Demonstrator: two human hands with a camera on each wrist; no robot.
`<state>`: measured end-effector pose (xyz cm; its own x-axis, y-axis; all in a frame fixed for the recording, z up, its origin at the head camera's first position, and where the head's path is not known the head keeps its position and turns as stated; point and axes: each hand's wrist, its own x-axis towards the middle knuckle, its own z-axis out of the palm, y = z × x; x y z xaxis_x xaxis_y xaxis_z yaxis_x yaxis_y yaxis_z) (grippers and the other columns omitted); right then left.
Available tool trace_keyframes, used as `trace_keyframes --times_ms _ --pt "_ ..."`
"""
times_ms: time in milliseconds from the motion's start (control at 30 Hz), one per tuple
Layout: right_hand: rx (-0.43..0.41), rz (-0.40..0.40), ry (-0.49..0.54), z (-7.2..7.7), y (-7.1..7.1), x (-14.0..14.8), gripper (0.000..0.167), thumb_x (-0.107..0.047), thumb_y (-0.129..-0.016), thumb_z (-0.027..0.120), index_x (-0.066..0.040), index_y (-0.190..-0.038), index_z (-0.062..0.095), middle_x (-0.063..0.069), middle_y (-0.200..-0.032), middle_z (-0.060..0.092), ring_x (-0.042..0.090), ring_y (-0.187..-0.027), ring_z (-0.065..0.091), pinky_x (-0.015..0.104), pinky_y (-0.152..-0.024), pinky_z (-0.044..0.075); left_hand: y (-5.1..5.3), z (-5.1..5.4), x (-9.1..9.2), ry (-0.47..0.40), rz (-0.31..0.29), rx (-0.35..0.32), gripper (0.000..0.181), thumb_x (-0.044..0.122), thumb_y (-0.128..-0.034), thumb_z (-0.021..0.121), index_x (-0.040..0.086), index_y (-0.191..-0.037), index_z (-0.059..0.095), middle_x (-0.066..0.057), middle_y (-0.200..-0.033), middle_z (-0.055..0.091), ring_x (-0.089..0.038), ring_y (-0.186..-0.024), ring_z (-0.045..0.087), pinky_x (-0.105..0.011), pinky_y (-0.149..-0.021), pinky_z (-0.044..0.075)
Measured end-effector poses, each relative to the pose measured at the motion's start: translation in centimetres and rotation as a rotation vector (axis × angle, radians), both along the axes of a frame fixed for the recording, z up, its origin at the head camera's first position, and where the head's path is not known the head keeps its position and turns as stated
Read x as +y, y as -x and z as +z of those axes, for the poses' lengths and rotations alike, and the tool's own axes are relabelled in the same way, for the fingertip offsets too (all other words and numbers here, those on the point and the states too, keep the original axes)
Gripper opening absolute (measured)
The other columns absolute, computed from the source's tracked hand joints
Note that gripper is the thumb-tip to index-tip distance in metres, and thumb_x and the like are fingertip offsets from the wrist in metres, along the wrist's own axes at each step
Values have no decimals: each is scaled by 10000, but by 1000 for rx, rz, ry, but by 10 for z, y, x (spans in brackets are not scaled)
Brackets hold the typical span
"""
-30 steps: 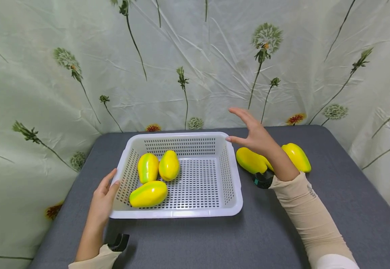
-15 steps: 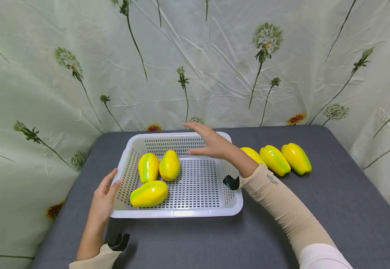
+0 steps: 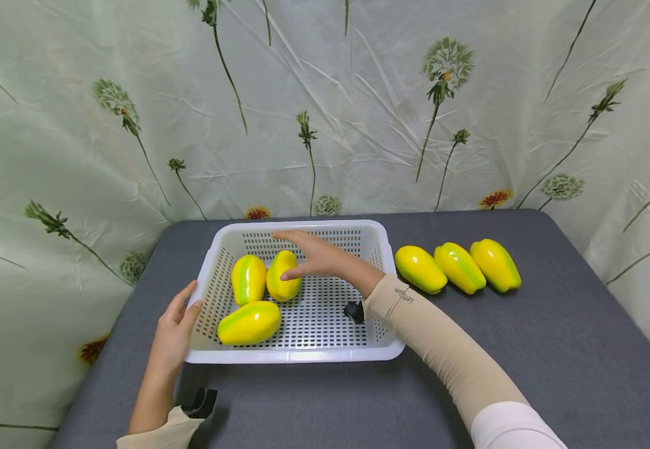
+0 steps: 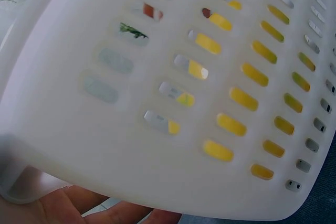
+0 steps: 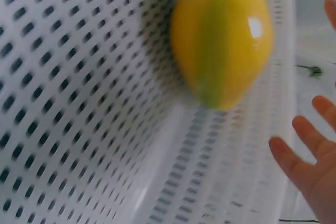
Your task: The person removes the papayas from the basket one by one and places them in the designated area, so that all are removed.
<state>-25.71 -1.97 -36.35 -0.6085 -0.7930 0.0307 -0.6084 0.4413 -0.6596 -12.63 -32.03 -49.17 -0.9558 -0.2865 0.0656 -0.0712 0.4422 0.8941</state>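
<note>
Three yellow-green fruits lie in the white perforated basket (image 3: 330, 355): one at the left (image 3: 248, 280), one beside it (image 3: 283, 282) and one lower down (image 3: 248, 323). My left hand (image 3: 171, 333) holds the basket's left rim; in the left wrist view its fingers (image 4: 121, 214) curl at the rim. Over the basket hovers my right hand (image 3: 319, 257), fingers spread and holding nothing, its thumb overlapping the second fruit in the head view. The right wrist view has that hand (image 5: 315, 174) apart from a fruit (image 5: 223, 40).
Three more such fruits lie in a row on the grey table right of the basket: the nearest to it (image 3: 420, 269), a middle one (image 3: 460, 268) and the far one (image 3: 495, 265). Behind the table (image 3: 571, 349) hangs a flower-printed curtain (image 3: 358, 125).
My right hand has moved left, from above the row of fruits to over the basket, uncovering the row. The left hand, the basket and the fruits stay where they were.
</note>
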Motion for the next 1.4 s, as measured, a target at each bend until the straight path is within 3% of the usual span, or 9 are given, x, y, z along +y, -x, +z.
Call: trace_keyframes --times_ms 233,433,467,633,800,900,1000,1233,1400 --pt "-57 11 -27 -16 3 -13 784 -335 -758 719 -160 -1402 308 -18 -1429 283 143 -1299 232 346 -1037 216 1 -1 0 24 30 8 484 527 -897 400 458 -1361 281 -49 -1310 456 -333 -978 563 -445 -561 516" --pt "-105 23 -80 -23 1 -19 788 -304 -735 744 -166 -1392 331 7 -1412 311 153 -1266 289 324 -1019 249 -2 9 5 14 -5 11 507 510 -907 392 415 -1387 259 -88 -1333 434 -346 -1005 548 -458 -590 514" --pt "-109 25 -88 -23 0 -19 782 -302 -734 746 -166 -1388 340 11 -1407 319 155 -1259 299 322 -1015 255 -6 21 12 7 -4 -4 514 488 -917 389 384 -1401 252 -103 -1339 424 -358 -1016 539 -474 -611 509" --pt "-80 30 -135 -25 2 -20 744 -293 -732 748 -139 -1361 383 21 -1384 353 165 -1229 335 305 -989 291 -8 27 14 16 10 -32 508 494 -917 379 398 -1398 244 -81 -1353 409 -341 -1044 525 -482 -652 502" --pt "-50 36 -169 -27 3 -19 686 -252 -740 743 -110 -1331 424 27 -1361 377 172 -1203 359 302 -969 316 -1 5 4 30 27 -4 484 535 -896 389 465 -1360 270 -39 -1332 436 -323 -1012 547 -462 -600 513" --pt "-61 25 -165 -27 3 -18 660 -247 -738 743 -121 -1313 446 25 -1352 384 167 -1191 369 301 -966 321 -1 5 3 33 26 -1 478 529 -898 393 468 -1357 275 -39 -1325 444 -319 -1001 553 -460 -594 514" --pt "-74 12 -158 -26 4 -17 649 -238 -738 742 -121 -1307 453 26 -1344 390 162 -1177 380 298 -966 320 -6 19 11 23 7 -19 492 505 -910 386 429 -1380 262 -94 -1336 430 -344 -1013 545 -454 -597 515" --pt "-101 -4 -129 -23 5 -15 620 -220 -736 743 -129 -1286 472 17 -1299 436 145 -1110 419 284 -913 363 -23 72 42 -14 11 -69 527 450 -929 381 300 -1419 260 -186 -1334 406 -397 -1021 525 -493 -598 504" --pt "-150 -19 -45 -18 6 -12 615 -195 -735 739 -133 -1286 473 23 -1301 430 151 -1099 425 283 -885 386 -20 62 34 -1 -4 -68 524 451 -931 378 315 -1420 248 -196 -1332 405 -366 -1012 540 -478 -565 508"
